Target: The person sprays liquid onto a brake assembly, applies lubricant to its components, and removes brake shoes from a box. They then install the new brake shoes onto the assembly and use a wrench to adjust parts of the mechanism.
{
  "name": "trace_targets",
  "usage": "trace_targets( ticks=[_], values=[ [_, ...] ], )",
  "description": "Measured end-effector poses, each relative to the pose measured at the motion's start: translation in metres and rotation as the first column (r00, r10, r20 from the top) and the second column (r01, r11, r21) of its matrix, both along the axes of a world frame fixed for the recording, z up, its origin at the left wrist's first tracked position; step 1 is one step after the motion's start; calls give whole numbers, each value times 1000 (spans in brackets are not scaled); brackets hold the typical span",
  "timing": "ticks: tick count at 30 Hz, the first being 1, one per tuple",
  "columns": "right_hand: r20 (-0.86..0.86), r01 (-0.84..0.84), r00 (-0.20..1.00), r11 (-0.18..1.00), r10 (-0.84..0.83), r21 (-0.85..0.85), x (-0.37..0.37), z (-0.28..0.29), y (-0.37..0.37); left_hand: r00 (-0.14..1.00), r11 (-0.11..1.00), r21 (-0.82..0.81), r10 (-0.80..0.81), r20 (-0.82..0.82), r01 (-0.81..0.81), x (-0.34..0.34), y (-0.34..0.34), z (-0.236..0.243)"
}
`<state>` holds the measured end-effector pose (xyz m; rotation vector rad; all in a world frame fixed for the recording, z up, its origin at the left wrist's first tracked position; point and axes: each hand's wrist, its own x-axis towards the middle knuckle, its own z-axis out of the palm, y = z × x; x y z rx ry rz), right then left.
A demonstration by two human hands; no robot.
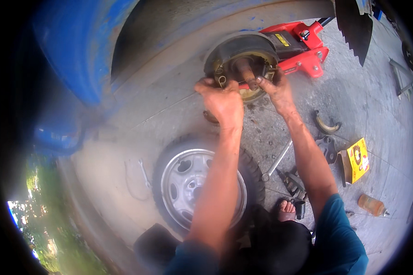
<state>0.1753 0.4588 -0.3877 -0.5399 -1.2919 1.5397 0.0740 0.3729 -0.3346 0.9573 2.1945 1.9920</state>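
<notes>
A drum brake assembly (pixel 241 48), dark and grimy with springs inside, sits at the top centre. From its middle a rusty axle spindle (pixel 247 74) points toward me. My left hand (pixel 222 98) is closed at the lower left of the assembly, its fingers curled on the brake shoe edge; the fingertips are partly hidden. At the lower right edge, my right hand (pixel 279 91) is closed on the brake shoe (pixel 252 95), with the thumb near the spindle's end and the other fingers mostly behind the rim. Both hands look stained with grease.
A red floor jack (pixel 303 48) stands behind the brake. Below my hands lies a wheel (pixel 175 183) with a tyre. To the right are a wrench (pixel 278 160), a loose brake shoe (pixel 326 124), a yellow box (pixel 357 160) and an orange-brown bottle (pixel 372 205). Blue bodywork (pixel 73 46) hangs at upper left.
</notes>
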Motion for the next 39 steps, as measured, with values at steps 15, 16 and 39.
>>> trace_targets(
  ticks=[15,16,39],
  values=[
    [-65,41,997,999,-40,17,-6,-13,1,960,970,79,-240,147,230,-18,1,-8],
    [-68,45,997,999,-44,26,-6,-12,1,945,955,145,-280,171,257,-18,1,-8],
    [153,329,930,943,-333,54,-28,-37,9,957,980,130,-175,231,148,-19,14,-29]
  ],
)
